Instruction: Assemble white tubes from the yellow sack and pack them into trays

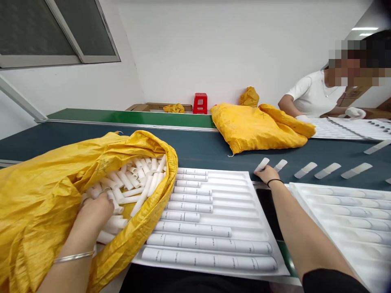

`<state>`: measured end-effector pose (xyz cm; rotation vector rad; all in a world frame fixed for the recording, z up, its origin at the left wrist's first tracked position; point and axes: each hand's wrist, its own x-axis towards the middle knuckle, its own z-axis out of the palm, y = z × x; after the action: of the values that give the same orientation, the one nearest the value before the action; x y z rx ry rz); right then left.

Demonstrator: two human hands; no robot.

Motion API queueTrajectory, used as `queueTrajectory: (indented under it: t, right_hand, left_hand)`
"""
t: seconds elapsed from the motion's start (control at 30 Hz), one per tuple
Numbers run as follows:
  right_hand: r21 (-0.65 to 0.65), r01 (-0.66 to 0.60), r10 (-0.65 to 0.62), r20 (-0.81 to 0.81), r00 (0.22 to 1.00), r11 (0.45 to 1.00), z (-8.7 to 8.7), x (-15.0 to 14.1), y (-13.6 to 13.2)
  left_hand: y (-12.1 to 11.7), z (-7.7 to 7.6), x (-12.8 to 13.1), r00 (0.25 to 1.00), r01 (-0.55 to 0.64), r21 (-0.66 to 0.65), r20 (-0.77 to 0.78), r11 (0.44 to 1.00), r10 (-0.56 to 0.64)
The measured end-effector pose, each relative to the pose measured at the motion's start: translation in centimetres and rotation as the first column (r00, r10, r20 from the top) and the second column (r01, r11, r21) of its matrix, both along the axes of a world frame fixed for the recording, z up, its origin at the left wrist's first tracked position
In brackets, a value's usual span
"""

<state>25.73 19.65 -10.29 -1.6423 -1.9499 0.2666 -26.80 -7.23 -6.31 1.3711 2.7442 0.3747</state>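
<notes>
My left hand reaches inside a yellow woven sack full of loose white tubes. Its fingers are curled round tubes there, partly hidden among them. On the dark conveyor belt, my right hand pinches a short white tube that stands tilted. Just right of it stands another white tube. Between my arms lies a white grooved tray, with rows of printed white tubes lying end to end. The front rows are longer than the back ones.
A second tray with tubes in its grooves lies at right. More tubes stand along the belt. Another yellow sack lies across the belt. Beyond it a co-worker handles trays; a red stool stands by the wall.
</notes>
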Motion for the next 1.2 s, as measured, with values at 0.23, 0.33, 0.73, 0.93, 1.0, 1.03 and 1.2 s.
queueTrajectory:
  t: [0.23, 0.33, 0.73, 0.93, 1.0, 1.03, 1.2]
  right_hand:
    - [-0.203, -0.004, 0.057, 0.253, 0.966, 0.979, 0.6, -5.0, -5.1]
    - [-0.272, -0.203, 0.272, 0.244, 0.931, 0.941, 0.7, -9.2, -8.0]
    - [-0.277, -0.528, 0.557, 0.033, 0.83, 0.803, 1.6, -14.9, -10.4]
    - [-0.042, -0.771, 0.545, -0.683, 0.487, 0.636, 4.8, -14.7, -15.3]
    - [0.051, -0.753, 0.531, -0.74, 0.413, 0.656, 5.6, -14.4, -16.0]
    - [0.088, -0.729, 0.563, -0.699, 0.44, 0.679, 5.9, -14.2, -16.1]
    - [0.233, -0.785, 0.8, -0.361, 0.478, 0.574, 6.8, -13.0, -16.0]
  left_hand:
    - [1.8, 0.5, 5.8, 0.983, 0.152, 0.116, 0.081, 0.982, -0.162]
    - [2.2, 1.6, 9.1, 0.892, 0.346, 0.368, 0.156, 0.863, -0.424]
    - [1.6, 4.2, 16.5, 0.181, -0.229, 0.66, 0.751, 0.715, -0.635]
    - [1.8, 3.3, 17.9, 0.122, -0.348, 0.521, 0.849, 0.779, -0.513]
    - [1.9, 3.1, 18.0, 0.276, -0.257, 0.549, 0.831, 0.796, -0.484]
    - [1.9, 3.2, 18.0, 0.362, -0.185, 0.555, 0.806, 0.811, -0.468]
    - [1.7, 4.9, 18.0, 0.495, 0.346, 0.46, 0.651, 0.818, -0.576]
